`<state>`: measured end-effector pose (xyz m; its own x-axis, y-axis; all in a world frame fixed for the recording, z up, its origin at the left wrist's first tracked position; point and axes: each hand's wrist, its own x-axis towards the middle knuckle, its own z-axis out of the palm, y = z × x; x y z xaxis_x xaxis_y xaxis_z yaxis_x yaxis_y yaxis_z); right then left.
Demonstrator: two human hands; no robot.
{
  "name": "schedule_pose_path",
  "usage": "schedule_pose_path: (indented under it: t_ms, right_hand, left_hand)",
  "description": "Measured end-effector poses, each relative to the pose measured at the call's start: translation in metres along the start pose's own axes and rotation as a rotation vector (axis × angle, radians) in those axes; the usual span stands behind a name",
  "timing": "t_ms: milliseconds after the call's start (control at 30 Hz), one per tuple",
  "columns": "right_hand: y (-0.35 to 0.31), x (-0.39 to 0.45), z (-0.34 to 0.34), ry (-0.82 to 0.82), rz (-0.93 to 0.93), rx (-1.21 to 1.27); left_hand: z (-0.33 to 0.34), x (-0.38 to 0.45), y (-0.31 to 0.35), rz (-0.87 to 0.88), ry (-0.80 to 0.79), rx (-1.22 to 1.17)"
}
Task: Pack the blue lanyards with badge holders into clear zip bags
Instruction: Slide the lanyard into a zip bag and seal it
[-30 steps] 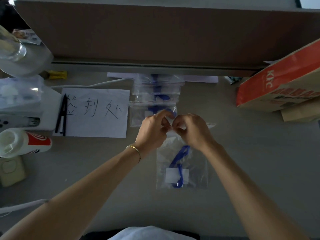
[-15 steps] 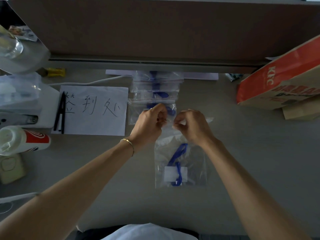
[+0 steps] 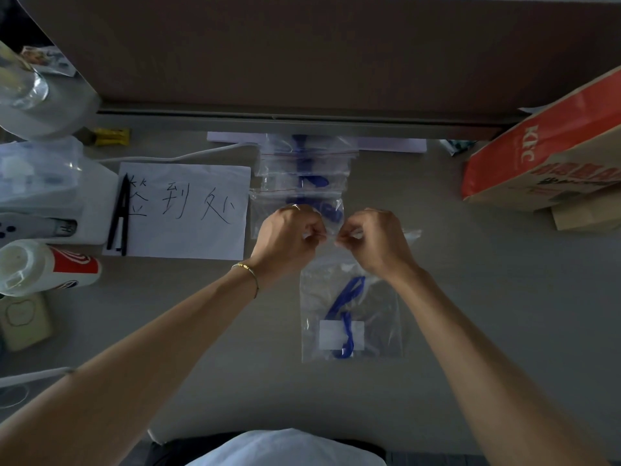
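Two hands meet at the far top edge of one clear zip bag (image 3: pixel 351 317), each grip curled tight. The left hand (image 3: pixel 287 238) pinches the bag's mouth between thumb and bent fingers, a ring on one finger and a thin gold bracelet (image 3: pixel 248 270) at the wrist. The right hand (image 3: pixel 376 242) pinches the same top edge just beside it, knuckles nearly touching the left. A short run of the seal sticks out past the right hand, lying on the bench (image 3: pixel 504 314).

The bag lies flat below the hands, its near edge square to the person. Inside it sit a blue lanyard (image 3: pixel 346 311) and a white badge holder (image 3: pixel 341 334), the strap crossing over the card.

Beyond the hands, a stack of filled zip bags (image 3: pixel 302 169) runs back to the partition (image 3: pixel 302 55), the nearest one touching the fingers or just behind them; I cannot tell which. Left of the stack lies a white sheet with handwriting (image 3: pixel 181 210) and black pens (image 3: pixel 119 216) on its left edge, then a bottle with a red label (image 3: pixel 47 267) on its side. A red and brown paper bag (image 3: pixel 544 163) stands at the far right. Open bench spreads to the right of the bag and toward the near edge
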<state>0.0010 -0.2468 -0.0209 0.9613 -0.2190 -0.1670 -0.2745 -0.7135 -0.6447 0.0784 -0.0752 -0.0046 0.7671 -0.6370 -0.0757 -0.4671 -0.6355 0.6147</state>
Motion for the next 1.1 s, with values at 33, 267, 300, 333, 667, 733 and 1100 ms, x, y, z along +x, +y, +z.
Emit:
schedule_pose_path:
  t_ms: [33, 267, 300, 333, 667, 733, 1100]
  right_hand:
    - [0.0, 0.0, 0.001, 0.0, -0.001, -0.002]
    - [0.002, 0.001, -0.009, 0.006, 0.036, 0.047]
    - [0.002, 0.001, -0.009, 0.002, 0.038, 0.044]
    - [0.003, 0.002, -0.009, 0.001, 0.049, 0.051]
    - [0.013, 0.004, -0.019, 0.023, 0.111, -0.002]
    - [0.015, 0.004, -0.021, 0.023, 0.103, -0.016]
    - [0.029, 0.0, -0.025, 0.08, 0.111, -0.028]
  left_hand:
    - [-0.001, 0.0, -0.001, 0.008, 0.003, 0.004]
    - [-0.007, 0.002, -0.016, -0.053, -0.029, -0.067]
    - [-0.007, 0.002, -0.017, -0.058, -0.033, -0.071]
    - [-0.008, 0.002, -0.017, -0.068, -0.033, -0.079]
    - [-0.018, 0.002, -0.032, -0.12, -0.045, -0.118]
    - [-0.018, 0.003, -0.035, -0.123, -0.058, -0.116]
    - [-0.025, 0.0, -0.053, -0.188, -0.041, -0.118]
